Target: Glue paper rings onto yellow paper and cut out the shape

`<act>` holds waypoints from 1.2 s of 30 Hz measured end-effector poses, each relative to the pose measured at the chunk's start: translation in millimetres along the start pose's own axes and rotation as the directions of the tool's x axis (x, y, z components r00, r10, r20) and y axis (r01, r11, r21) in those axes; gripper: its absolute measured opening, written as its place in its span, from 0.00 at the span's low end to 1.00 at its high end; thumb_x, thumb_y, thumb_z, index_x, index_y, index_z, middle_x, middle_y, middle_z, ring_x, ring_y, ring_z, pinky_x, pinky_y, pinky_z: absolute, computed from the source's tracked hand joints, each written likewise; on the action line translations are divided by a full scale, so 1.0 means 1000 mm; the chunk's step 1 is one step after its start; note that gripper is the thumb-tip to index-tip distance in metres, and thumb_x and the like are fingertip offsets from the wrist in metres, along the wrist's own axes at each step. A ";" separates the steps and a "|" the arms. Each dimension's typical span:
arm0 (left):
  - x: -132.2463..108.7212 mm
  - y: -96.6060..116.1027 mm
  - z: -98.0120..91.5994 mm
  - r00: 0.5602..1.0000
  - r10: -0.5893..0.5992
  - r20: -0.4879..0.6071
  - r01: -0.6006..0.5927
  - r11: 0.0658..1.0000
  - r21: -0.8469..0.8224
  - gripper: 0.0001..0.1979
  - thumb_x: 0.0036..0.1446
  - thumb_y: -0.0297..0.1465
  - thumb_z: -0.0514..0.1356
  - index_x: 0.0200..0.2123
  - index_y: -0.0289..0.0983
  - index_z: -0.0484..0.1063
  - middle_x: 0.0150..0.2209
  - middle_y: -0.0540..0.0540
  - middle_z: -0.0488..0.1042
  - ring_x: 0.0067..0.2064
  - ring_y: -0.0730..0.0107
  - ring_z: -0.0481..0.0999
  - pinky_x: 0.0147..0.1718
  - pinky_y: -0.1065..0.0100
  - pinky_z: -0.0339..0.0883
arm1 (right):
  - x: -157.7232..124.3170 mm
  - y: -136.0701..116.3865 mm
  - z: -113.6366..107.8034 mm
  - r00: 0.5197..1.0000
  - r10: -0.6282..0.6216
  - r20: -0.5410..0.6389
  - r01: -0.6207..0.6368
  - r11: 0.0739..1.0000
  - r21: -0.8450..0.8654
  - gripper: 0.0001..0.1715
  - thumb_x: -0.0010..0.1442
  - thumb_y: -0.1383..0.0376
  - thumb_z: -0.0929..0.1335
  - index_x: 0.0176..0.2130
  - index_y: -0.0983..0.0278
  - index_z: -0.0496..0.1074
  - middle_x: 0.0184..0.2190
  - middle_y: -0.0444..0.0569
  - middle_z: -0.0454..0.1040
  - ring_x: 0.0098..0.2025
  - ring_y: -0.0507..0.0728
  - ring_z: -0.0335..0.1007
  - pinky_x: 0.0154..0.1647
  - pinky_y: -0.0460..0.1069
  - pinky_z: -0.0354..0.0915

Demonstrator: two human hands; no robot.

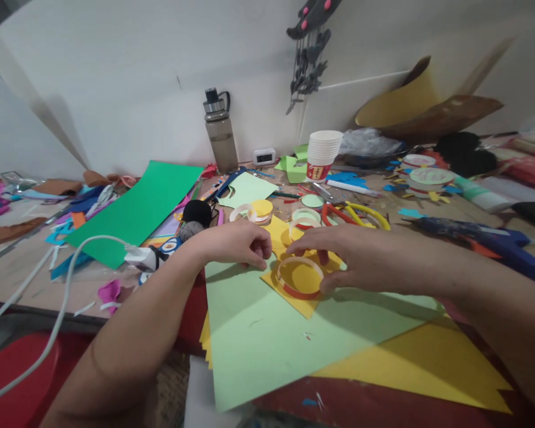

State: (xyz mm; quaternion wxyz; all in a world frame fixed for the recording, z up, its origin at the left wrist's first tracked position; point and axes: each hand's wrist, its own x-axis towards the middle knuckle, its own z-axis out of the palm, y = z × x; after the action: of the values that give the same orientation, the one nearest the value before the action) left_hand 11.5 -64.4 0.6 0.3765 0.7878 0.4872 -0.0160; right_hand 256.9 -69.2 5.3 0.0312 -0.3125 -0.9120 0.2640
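Observation:
A red-and-white paper ring lies on a small yellow paper piece, which rests on a large light green sheet. My right hand arches over the ring, thumb and fingers closed on its rim. My left hand rests just left of it, fingers curled and pinched against the edge of the yellow piece. More yellow sheets lie under the green one.
Behind my hands lie more paper rings, yellow and red scissors, a stack of paper cups, a water bottle, a dark green sheet, a glue gun and a white cable. Scraps cover the table.

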 end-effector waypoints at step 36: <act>0.006 0.020 0.020 0.874 0.470 -0.121 -0.450 0.878 0.164 0.30 0.47 0.45 0.70 0.51 0.39 0.72 0.53 0.40 0.73 0.54 0.56 0.71 0.54 0.59 0.62 | -0.009 0.011 -0.029 0.808 0.222 -0.547 -0.189 0.975 0.117 0.20 0.59 0.48 0.66 0.39 0.59 0.78 0.26 0.45 0.77 0.26 0.54 0.69 0.27 0.49 0.59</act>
State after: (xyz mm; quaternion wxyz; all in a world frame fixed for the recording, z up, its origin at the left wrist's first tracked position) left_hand 37.4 -77.2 -4.6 0.2773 0.9028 0.3116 0.1044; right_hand 276.1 -53.9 25.7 0.2752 -0.4713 -0.8163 0.1891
